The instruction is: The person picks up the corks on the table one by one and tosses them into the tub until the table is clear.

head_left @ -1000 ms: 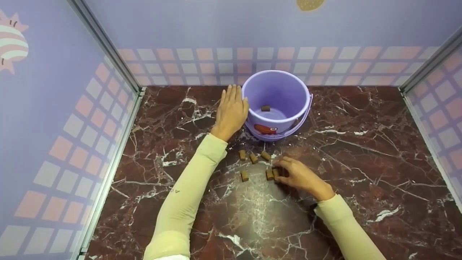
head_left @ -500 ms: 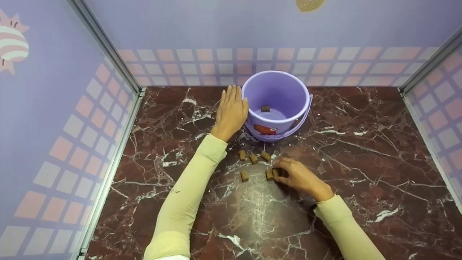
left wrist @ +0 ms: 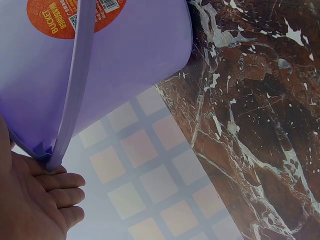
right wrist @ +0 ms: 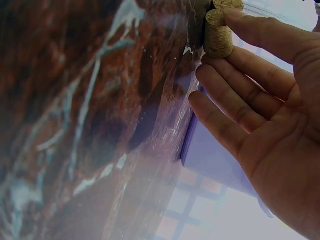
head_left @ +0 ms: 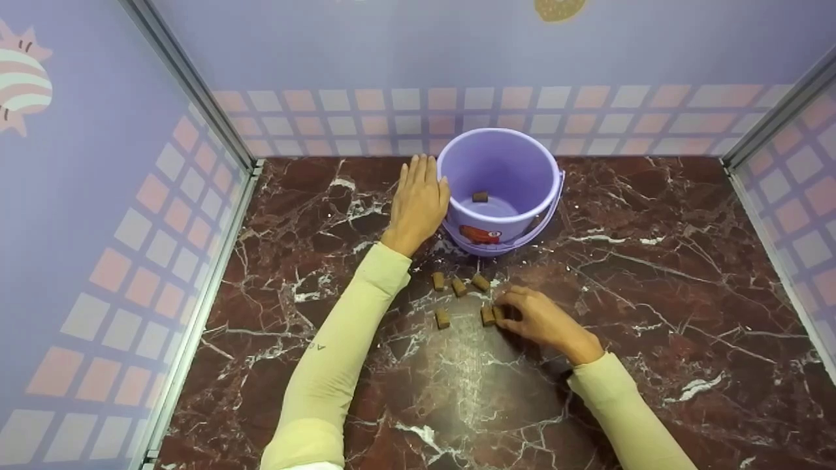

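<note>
The left hand (head_left: 418,199) is resting, fingers straight, against the single bucket (head_left: 499,163). Inside, one cork (head_left: 480,196) is lying, showing only in the head view. Five loose corks (head_left: 438,281) are lying on the desk (head_left: 653,294) before it; the right hand (head_left: 539,318) is pinching another, the pinched cork (right wrist: 218,39), just beside the rightmost. Only the left wrist view is showing the label's (left wrist: 52,17) readable "BUCKET" and barcode; only the right wrist view, the corks' speckled grain.

At seven o'clock, the left sleeve (head_left: 333,356) is pale yellow with small dark lettering (head_left: 317,346), white cloth (head_left: 313,466) below it; at five o'clock, the right sleeve (head_left: 627,405) is pale yellow too.
</note>
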`<action>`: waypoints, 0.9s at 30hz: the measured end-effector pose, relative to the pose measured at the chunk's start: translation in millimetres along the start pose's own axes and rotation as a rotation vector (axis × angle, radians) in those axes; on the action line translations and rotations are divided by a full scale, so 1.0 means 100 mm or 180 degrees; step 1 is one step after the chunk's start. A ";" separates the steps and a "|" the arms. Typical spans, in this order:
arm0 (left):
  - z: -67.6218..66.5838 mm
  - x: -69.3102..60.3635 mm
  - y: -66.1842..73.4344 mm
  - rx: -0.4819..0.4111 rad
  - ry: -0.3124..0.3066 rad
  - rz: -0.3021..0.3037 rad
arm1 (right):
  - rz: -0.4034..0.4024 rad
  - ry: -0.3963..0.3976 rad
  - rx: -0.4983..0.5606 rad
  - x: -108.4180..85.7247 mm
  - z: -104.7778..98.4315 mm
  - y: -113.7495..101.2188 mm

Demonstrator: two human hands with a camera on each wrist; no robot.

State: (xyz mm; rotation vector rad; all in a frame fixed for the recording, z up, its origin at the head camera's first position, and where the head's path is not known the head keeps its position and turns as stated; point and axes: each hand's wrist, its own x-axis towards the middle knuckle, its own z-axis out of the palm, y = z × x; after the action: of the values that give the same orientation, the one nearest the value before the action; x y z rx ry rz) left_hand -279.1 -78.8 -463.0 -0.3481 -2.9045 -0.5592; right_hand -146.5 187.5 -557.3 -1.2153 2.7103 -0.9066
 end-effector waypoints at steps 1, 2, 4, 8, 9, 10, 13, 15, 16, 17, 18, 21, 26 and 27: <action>0.00 0.00 0.00 0.0000 -0.0001 0.0000 | 0.0003 0.0002 0.0000 0.00 0.00 0.00; 0.00 0.00 0.00 -0.0003 -0.0003 0.0000 | 0.0007 0.0004 0.0001 0.00 0.00 0.00; 0.00 0.00 0.00 -0.0004 -0.0006 0.0002 | 0.0014 0.0007 0.0002 0.00 0.00 0.00; 0.00 0.00 0.00 0.0001 0.0000 0.0010 | 0.0021 0.0021 -0.0005 0.00 0.01 0.00; 0.01 0.00 -0.01 0.0011 0.0005 0.0014 | 0.0020 0.0026 -0.0009 0.00 0.01 0.00; 0.01 0.00 -0.01 0.0023 0.0011 0.0022 | 0.0015 0.0034 -0.0013 0.00 0.01 0.00; 0.00 0.00 -0.01 0.0049 0.0025 0.0041 | -0.0015 0.0065 -0.0033 0.00 0.02 0.01; 0.00 0.00 -0.01 0.0050 0.0020 0.0041 | -0.0042 0.0088 -0.0049 -0.01 0.02 0.01; 0.00 0.00 -0.01 0.0043 0.0015 0.0038 | -0.0057 0.0099 -0.0055 -0.01 0.02 0.01; 0.00 0.00 -0.01 0.0033 0.0006 0.0030 | -0.0072 0.0109 -0.0062 -0.01 0.02 0.01; 0.00 0.00 -0.01 0.0031 -0.0001 0.0024 | -0.0079 0.0114 -0.0064 -0.01 0.02 0.01; 0.00 0.00 -0.01 0.0017 -0.0015 0.0011 | -0.0082 0.0116 -0.0067 -0.01 0.02 0.01; 0.00 0.00 -0.01 0.0015 0.0003 0.0023 | -0.0015 0.0092 -0.0077 0.00 0.00 0.01; 0.00 0.00 -0.01 0.0015 0.0010 0.0028 | 0.0000 0.0092 -0.0082 0.00 0.00 0.00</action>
State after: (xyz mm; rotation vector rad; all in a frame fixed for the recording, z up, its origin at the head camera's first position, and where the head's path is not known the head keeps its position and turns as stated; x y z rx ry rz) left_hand -279.4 -79.2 -463.4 -0.3591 -2.8995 -0.5508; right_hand -147.0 187.7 -557.1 -1.2160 2.7528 -0.8987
